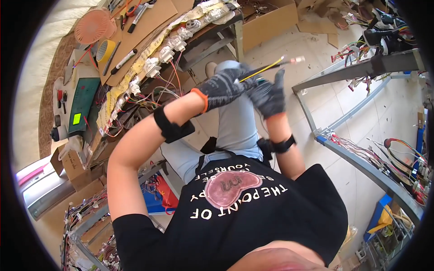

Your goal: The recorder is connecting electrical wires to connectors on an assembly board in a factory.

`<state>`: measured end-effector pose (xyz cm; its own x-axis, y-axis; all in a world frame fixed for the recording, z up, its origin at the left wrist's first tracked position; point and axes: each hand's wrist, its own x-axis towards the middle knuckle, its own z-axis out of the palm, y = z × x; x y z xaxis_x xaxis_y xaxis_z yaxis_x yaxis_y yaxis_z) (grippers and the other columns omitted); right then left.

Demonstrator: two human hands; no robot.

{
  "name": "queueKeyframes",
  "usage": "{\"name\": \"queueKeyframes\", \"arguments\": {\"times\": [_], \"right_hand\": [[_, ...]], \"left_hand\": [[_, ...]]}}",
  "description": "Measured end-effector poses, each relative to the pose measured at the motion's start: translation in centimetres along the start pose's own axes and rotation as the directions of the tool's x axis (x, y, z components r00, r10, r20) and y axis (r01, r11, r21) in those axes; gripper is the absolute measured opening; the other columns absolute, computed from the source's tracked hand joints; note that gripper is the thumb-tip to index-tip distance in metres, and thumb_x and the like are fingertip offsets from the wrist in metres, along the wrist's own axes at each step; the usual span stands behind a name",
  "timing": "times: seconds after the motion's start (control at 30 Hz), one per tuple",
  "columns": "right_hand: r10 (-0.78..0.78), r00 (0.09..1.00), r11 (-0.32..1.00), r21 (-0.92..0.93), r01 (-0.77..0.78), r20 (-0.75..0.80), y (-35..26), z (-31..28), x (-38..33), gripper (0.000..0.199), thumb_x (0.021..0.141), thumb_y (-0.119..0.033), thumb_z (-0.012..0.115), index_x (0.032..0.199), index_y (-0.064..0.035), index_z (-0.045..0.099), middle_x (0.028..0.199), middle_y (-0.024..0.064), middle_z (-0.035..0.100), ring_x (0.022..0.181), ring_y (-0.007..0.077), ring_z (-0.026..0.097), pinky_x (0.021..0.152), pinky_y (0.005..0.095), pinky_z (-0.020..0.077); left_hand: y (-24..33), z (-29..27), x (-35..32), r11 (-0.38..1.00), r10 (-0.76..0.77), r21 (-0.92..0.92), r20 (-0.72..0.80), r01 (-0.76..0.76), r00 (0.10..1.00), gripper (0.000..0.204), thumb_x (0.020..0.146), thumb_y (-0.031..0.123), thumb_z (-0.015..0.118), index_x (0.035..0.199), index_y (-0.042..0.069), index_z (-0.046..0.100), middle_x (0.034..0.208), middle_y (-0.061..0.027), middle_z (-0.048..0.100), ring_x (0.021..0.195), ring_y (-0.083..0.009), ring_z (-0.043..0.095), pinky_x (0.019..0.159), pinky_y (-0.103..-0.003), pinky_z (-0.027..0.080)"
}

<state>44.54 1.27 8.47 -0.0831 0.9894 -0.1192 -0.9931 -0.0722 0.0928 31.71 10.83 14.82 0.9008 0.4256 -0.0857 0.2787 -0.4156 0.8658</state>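
Note:
My left hand point(224, 89), in a dark grey knit glove with an orange cuff, is closed round a short wire harness point(264, 70). Yellow and black wires run out of that grip toward the upper right, ending in small pale connectors point(296, 59) that look blurred. My right hand point(269, 95), gloved alike, is right beside the left, just below the wires. Its thumb sticks up, apart from the palm. The other right fingers are smeared and partly hidden, so whether they touch the harness is unclear. Both hands are over my light blue trouser leg point(237, 119).
A workbench on the left carries a taped row of white connectors point(153, 67), a marker point(124, 61), a yellow tape roll point(105, 50) and an orange fan point(94, 26). Metal racks point(361, 165) hung with wires stand on the right. A cardboard box point(271, 20) lies beyond.

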Motion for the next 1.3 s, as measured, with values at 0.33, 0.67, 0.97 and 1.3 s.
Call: {"name": "queueKeyframes", "arguments": {"times": [0.33, 0.67, 0.97, 1.3], "right_hand": [[-0.328, 0.914, 0.236, -0.916, 0.324, 0.239, 6.9, 1.8, -5.7, 0.019, 0.090, -0.021, 0.046, 0.091, -0.0034, 0.054, 0.071, 0.0039, 0.060, 0.065, 0.0137, 0.058, 0.058, 0.0252, 0.0453], [0.879, 0.476, 0.244, -0.871, -0.426, 0.014, 4.9, 0.5, 0.6, 0.026, 0.089, -0.015, 0.044, 0.107, 0.0018, 0.053, 0.102, 0.0120, 0.059, 0.092, 0.0198, 0.057, 0.085, 0.0312, 0.0446], [0.137, 0.983, 0.712, 0.702, -0.011, -0.124, -7.0, -7.3, 7.7, 0.042, 0.093, -0.037, 0.028, 0.110, -0.0058, 0.049, 0.100, 0.0146, 0.060, 0.088, 0.0227, 0.058, 0.076, 0.0379, 0.0452], [-0.620, 0.713, 0.565, -0.816, 0.118, -0.326, -6.8, 1.5, 11.7, 0.026, 0.087, -0.030, 0.053, 0.099, -0.0072, 0.052, 0.055, 0.0017, 0.046, 0.039, 0.0121, 0.040, 0.039, 0.0289, 0.0402]], "left_hand": [[-0.8, -0.1, -1.2, 0.643, -0.133, -0.551, 0.604, 0.531, 0.786, 0.047, 0.093, 0.025, 0.040, 0.138, 0.018, 0.027, 0.132, -0.0109, 0.038, 0.117, -0.0168, 0.042, 0.095, -0.031, 0.036], [-1.5, -2.7, 6.3, 0.818, -0.233, -0.456, 0.295, 0.351, 0.927, 0.025, 0.085, 0.034, 0.057, 0.095, 0.011, 0.052, 0.073, -0.0026, 0.053, 0.052, -0.0081, 0.046, 0.044, -0.023, 0.039], [-1.3, 2.7, -0.2, 0.670, -0.412, -0.561, 0.264, 0.487, 0.872, 0.035, 0.090, 0.023, 0.048, 0.124, 0.018, 0.048, 0.070, 0.0032, 0.054, 0.047, -0.0030, 0.039, 0.042, -0.017, 0.032], [-3.4, 4.8, -0.7, 0.434, -0.580, -0.892, -0.170, 0.125, 0.797, 0.028, 0.090, 0.014, 0.048, 0.116, 0.007, 0.055, 0.058, 0.0027, 0.049, 0.045, -0.0054, 0.042, 0.041, -0.018, 0.033]]}}
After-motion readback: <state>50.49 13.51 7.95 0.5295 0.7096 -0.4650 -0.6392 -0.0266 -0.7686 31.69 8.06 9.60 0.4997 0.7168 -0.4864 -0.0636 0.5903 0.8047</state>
